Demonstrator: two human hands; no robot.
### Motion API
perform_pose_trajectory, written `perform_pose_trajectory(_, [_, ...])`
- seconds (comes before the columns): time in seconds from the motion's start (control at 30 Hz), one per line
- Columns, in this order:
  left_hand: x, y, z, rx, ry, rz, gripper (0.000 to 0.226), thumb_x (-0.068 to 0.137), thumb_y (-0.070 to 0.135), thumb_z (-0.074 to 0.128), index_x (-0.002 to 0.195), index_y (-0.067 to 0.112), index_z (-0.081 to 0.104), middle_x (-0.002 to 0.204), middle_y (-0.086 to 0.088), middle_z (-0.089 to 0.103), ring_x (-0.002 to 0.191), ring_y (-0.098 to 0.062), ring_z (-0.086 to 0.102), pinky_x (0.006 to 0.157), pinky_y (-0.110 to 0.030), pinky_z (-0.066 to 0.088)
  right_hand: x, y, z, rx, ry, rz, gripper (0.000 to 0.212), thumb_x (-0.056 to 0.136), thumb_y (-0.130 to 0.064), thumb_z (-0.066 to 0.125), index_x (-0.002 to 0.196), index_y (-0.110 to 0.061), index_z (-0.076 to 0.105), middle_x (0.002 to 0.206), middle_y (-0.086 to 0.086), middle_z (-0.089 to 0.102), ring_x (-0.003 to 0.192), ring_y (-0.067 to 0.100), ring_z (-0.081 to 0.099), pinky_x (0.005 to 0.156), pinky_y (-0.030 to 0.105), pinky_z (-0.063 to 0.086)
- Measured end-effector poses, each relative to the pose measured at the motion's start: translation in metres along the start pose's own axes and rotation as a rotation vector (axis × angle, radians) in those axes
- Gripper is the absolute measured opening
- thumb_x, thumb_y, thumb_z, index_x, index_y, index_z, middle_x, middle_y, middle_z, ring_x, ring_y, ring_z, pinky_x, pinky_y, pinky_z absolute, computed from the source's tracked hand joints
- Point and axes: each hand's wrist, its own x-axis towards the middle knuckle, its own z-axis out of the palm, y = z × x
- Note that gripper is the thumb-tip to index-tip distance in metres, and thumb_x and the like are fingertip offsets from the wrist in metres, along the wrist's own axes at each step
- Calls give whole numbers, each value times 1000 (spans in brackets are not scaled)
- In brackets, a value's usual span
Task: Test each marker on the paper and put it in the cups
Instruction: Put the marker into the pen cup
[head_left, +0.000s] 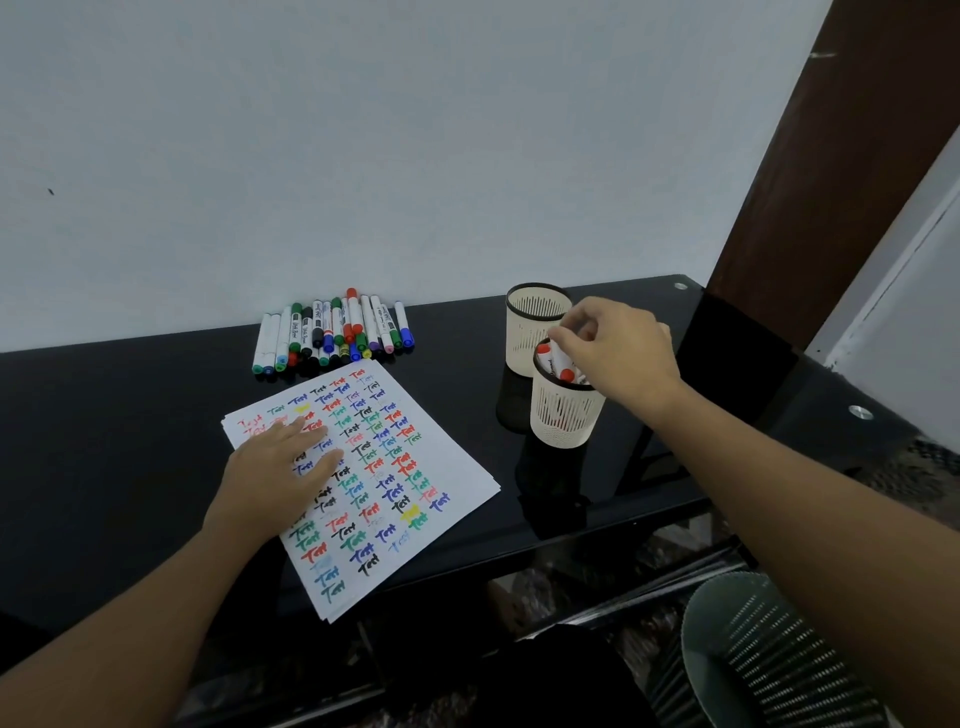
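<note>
Only thing you can actually read here is the paper (415, 467), which is covered in rows of the word "Test" handwritten over and over in red, blue, green, black and a couple of yellow blobs. The markers (332, 332) lying just behind the paper have printed labels on their barrels, but they're way too small and blurry to make out.

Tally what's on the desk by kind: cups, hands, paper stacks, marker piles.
Cups: 2, the near cup and the far cup
Hands: 2, the left hand and the right hand
Paper stack: 1
Marker pile: 1
Total: 6
</note>
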Motion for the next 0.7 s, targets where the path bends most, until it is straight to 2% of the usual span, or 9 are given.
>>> perform_pose_trajectory(0.1, [0,1,-1,-6,-10,-3,61,95,63,53,148,33,51,161,2,37,153,-20,25,125,-46,18,-1,-6,1,24,51,-56,18,101,-51,59,106,-36,67,76,-17,63,85,6,63,97,39,37])
perform_pose_trajectory(0.23, [2,2,-4,-22,-40,-13,63,93,65,55,148,34,51,162,4,35,153,-20,24,124,-45,17,-2,-24,4,21,113,-181,13,102,-41,59,97,-31,67,74,-14,64,80,6,61,87,36,44])
perform_pose_trajectory(0.33, [10,-3,-10,-43,-83,-18,67,86,73,57,143,37,56,158,6,42,149,-20,32,123,-46,23,-2,-46,15,50,100,-315,16,101,-40,59,95,-27,68,73,-13,64,78,9,62,81,38,49])
perform_pose_trajectory(0.43, [22,-9,-22,-68,-101,-5,69,83,72,64,139,33,60,149,5,54,138,-18,45,116,-45,36,-4,-72,34,102,31,-439,19,101,-37,59,96,-23,70,74,-14,60,76,12,59,73,42,52])
perform_pose_trajectory(0.53, [31,-13,-29,-1,-70,-7,76,83,73,63,146,33,53,148,1,49,136,-22,42,111,-44,38,-5,-95,62,144,-77,-480,20,104,-37,56,104,-23,71,83,-12,61,80,12,58,72,39,51])
perform_pose_trajectory(0.6, [33,-18,-28,74,-65,-23,80,82,79,56,150,37,47,153,2,42,140,-24,35,114,-47,33,-5,-105,86,167,-199,-431,22,106,-36,54,114,-24,71,94,-7,65,86,11,59,74,34,51])
perform_pose_trajectory(0.7, [31,-27,-20,43,-58,-34,83,81,88,45,150,41,45,158,3,38,146,-23,30,120,-50,25,6,-106,130,194,-379,-283,32,107,-32,53,136,-25,64,121,-1,66,101,11,61,83,29,47])
